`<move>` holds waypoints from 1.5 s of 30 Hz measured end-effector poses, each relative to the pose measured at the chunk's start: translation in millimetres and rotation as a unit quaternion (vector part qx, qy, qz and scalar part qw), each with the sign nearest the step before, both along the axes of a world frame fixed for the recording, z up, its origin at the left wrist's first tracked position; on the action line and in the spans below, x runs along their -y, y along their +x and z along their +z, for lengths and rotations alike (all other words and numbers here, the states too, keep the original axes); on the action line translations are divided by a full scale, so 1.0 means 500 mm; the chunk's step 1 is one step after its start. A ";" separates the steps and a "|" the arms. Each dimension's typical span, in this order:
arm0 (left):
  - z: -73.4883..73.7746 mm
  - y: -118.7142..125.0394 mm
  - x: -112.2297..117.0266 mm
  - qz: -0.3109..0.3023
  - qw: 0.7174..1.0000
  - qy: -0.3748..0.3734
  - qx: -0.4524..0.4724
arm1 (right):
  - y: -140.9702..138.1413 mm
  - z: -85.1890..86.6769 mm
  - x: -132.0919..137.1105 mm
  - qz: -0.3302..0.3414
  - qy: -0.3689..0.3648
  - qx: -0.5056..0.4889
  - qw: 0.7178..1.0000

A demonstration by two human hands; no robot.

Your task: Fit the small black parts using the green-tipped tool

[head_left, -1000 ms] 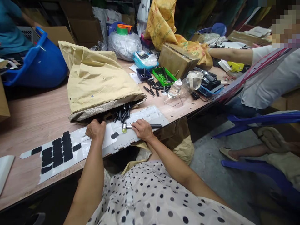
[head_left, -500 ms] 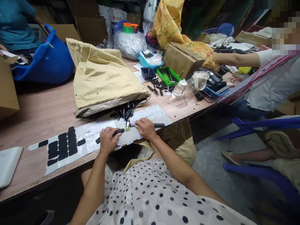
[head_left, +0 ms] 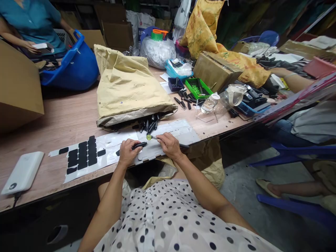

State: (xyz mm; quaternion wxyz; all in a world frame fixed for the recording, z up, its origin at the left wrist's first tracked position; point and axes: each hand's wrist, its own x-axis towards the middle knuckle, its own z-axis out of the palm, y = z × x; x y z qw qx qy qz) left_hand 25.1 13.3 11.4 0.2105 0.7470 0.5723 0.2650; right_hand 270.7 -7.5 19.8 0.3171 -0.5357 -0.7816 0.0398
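Note:
My left hand [head_left: 127, 154] is closed around a slim black part [head_left: 139, 145] and rests on the grey plastic sheet [head_left: 183, 127] at the table's near edge. My right hand [head_left: 169, 145] grips a small hammer whose yellow-green head [head_left: 149, 137] points left, just above the black part. More black parts [head_left: 149, 125] spill from the mouth of a tan paper sack [head_left: 126, 91] right behind both hands. A backing sheet with several black adhesive pads [head_left: 82, 155] lies to the left of my left hand.
A white power bank [head_left: 23, 172] lies near the left edge. A blue basket [head_left: 76, 66], cardboard boxes [head_left: 214, 70], a green tray [head_left: 197, 88], a clear water bottle [head_left: 210, 103] and small tools crowd the table's far side. Other people sit at the left and right.
My left hand left the sack's mouth with a black part and came back to the grey sheet beside the hammer head. The camera turned left.

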 end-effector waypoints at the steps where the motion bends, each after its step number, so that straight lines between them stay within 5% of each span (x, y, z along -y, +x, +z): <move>1: 0.001 0.001 0.000 0.002 1.000 -0.004 0.000 | -0.008 0.004 0.004 0.003 -0.006 -0.022 1.000; 5: 0.001 0.004 -0.003 0.015 1.000 -0.020 0.008 | -0.038 0.013 0.015 0.017 -0.037 -0.060 0.997; 17: 0.002 0.015 -0.002 0.039 0.999 -0.023 0.014 | -0.071 0.025 0.030 0.018 -0.029 0.032 0.999; 33: 0.000 0.018 0.000 0.030 0.999 -0.025 0.011 | -0.007 0.002 0.009 -0.015 -0.018 -0.001 1.000; 40: 0.001 0.020 0.003 0.026 0.999 -0.019 -0.002 | 0.077 -0.001 -0.050 0.066 -0.007 0.092 0.994; 45: 0.001 0.015 0.004 0.018 1.000 -0.013 0.007 | 0.086 -0.020 -0.056 0.059 -0.014 0.080 0.995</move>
